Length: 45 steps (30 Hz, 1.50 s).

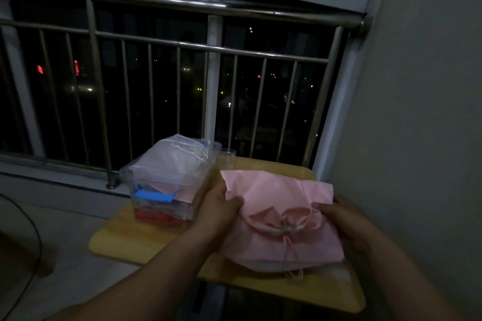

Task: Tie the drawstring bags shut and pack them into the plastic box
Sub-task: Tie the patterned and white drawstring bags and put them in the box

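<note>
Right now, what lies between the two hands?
In the head view, the pink drawstring bag, gripped by the left hand and the right hand at its sides.

The picture is dim and grainy, with weak, even light on the wall (417,112), the pink bag (281,216) and the table's (125,242) near edge, leaving colours muted and shadows soft. Behind the railing (287,14), which carries a faint sheen, the window is black with small red and yellow lights. Wide-angle distortion bows straight lines near the frame's edges, and the forearms (146,271) look dark and smeared.
</note>
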Motion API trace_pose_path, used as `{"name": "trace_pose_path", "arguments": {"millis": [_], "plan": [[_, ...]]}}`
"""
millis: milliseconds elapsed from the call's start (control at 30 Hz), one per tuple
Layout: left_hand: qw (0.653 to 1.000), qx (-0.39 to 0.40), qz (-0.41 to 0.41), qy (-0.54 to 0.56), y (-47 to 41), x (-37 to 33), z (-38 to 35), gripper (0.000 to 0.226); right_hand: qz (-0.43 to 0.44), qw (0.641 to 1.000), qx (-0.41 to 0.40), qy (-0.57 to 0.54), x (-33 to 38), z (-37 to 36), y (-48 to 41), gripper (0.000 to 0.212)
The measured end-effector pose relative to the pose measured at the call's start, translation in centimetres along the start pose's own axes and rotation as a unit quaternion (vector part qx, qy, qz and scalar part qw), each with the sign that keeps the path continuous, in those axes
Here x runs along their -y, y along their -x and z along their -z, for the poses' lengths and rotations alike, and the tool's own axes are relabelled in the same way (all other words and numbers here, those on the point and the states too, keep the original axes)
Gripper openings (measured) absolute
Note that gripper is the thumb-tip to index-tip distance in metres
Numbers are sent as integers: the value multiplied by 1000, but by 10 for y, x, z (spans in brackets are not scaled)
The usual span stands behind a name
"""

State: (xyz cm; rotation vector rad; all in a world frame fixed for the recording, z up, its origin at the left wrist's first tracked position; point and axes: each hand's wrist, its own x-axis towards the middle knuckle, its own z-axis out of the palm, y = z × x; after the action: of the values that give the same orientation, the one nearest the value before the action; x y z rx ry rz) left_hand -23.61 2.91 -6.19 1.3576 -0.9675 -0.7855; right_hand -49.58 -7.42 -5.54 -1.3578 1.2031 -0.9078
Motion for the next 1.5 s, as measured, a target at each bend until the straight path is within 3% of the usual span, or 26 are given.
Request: {"name": "trace_pose_path", "arguments": {"millis": [100, 200, 267, 333, 433, 500, 567, 633, 700, 767, 800, 833, 900, 967, 1033, 1167, 1267, 1400, 1500], "plan": [[991, -71, -93, -64, 8, -27, 9, 53, 74, 992, -81, 67, 42, -14, -10, 32], [965, -141, -183, -125, 11, -59, 36, 84, 142, 977, -85, 138, 85, -43, -45, 53], [945, -171, -218, -171, 8, -76, 63, 76, 178, 969, -61, 163, 120, -78, -62, 50], [931, -207, -215, -209, -6, -85, 92, 52, 223, 959, -37, 173, 155, -118, -78, 45], [925, -278, -147, -214, -30, -92, 128, 40, 268, 944, -18, 191, 201, -188, -105, 38], [925, -297, -113, -210, -44, -92, 144, 41, 300, 921, 17, 249, 219, -232, -118, 45], [917, -265, -80, -287, -52, -85, 151, 36, 275, 905, 110, 305, 214, -266, -127, 54], [887, -184, -38, -422, -50, -74, 152, 35, 201, 893, 210, 345, 188, -281, -130, 60], [807, -156, -26, -569, -48, -68, 160, 51, 147, 892, 243, 352, 162, -288, -141, 69], [717, -215, -91, -657, -49, -72, 174, 60, 149, 887, 241, 365, 149, -293, -156, 63], [692, -233, -132, -670, -51, -78, 178, 64, 152, 888, 240, 363, 148, -294, -157, 60], [686, -228, -173, -670, -54, -84, 179, 69, 149, 891, 242, 353, 150, -294, -155, 58], [728, -114, -202, -645, -66, -87, 172, 80, 134, 892, 268, 340, 149, -292, -158, 59], [767, 51, -120, -629, -79, -81, 159, 84, 119, 889, 296, 328, 151, -287, -160, 64], [762, 148, 10, -631, -86, -75, 155, 87, 132, 867, 313, 365, 149, -282, -169, 70], [719, 198, 110, -657, -95, -75, 156, 83, 236, 751, 299, 539, 146, -284, -169, 80], [691, 204, 120, -683, -96, -80, 144, 81, 257, 710, 295, 585, 144, -300, -174, 92], [714, 225, 103, -655, -98, -84, 142, 83, 282, 655, 305, 631, 145, -314, -170, 66], [692, 244, 128, -667, -103, -87, 143, 88, 246, 639, 341, 644, 151, -322, -163, 60]]}}
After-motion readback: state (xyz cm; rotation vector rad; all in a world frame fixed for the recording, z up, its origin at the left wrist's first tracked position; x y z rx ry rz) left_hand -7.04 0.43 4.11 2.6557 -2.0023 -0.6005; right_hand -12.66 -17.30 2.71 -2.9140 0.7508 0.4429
